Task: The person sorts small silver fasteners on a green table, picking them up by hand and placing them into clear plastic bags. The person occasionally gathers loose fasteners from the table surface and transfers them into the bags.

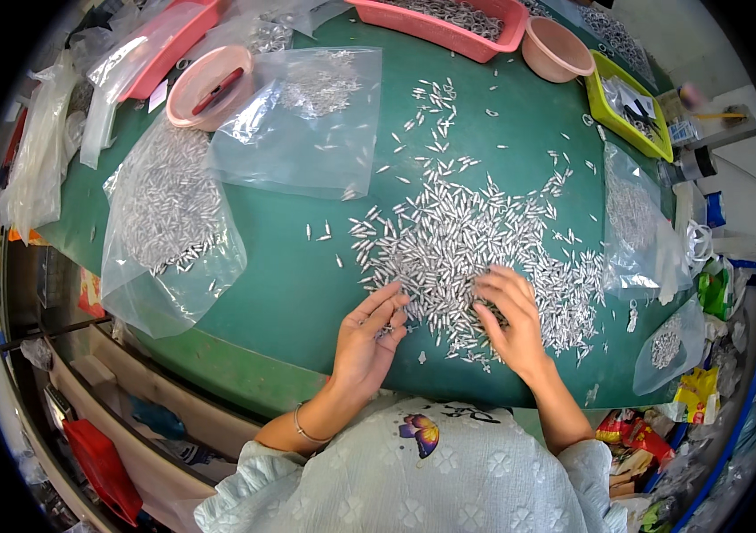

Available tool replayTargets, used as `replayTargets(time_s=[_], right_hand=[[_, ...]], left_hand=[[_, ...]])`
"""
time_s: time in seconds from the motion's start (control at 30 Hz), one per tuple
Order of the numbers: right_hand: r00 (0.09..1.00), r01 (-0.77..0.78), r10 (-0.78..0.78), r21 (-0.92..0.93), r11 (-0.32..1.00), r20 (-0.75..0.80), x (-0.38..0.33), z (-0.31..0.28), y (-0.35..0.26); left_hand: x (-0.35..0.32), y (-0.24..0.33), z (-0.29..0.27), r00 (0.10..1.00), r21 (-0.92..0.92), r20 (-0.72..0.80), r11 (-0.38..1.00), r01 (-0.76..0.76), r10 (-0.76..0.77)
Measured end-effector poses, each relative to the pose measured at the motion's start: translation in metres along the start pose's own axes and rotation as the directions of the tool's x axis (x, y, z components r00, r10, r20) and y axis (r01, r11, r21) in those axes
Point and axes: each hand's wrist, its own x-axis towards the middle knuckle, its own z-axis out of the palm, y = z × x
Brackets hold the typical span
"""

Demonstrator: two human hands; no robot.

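Observation:
A broad heap of small silver metal pieces (449, 231), slim and pointed, lies loose on the green tabletop (280, 266). At the heap's near left edge my left hand (367, 342) is cupped, palm turned up, its fingers curled round several small metal pieces (384, 330). Exactly what kind they are is too small to tell. My right hand (513, 322) reaches over the near right part of the heap. Its thumb and fingers are apart and bent, with the fingertips touching the pieces, and nothing shows held between them.
Clear plastic bags of metal pieces (169, 213) (325, 84) lie left of the heap, with another bag (631, 213) to the right. Pink bowls (191, 98) (556, 53), a pink tray (449, 35) and a yellow-green basket (618, 111) stand toward the back. Drawers (120, 382) flank the left.

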Motion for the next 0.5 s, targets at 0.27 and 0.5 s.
replayTargets(time_s=[0.27, 0.5], right_hand=[[0.989, 0.062, -0.036, -0.176, 0.982, 0.142, -0.013, 0.016, -0.004], [0.972, -0.094, 0.098, 0.031, 0.995, -0.215, -0.064, -0.016, 0.019]], left_hand=[[-0.003, -0.017, 0.011, 0.988, 0.032, 0.073, 0.99, 0.137, -0.139], [0.0, -0.042, 0.028, 0.933, 0.142, 0.136, 0.939, 0.314, -0.333]])
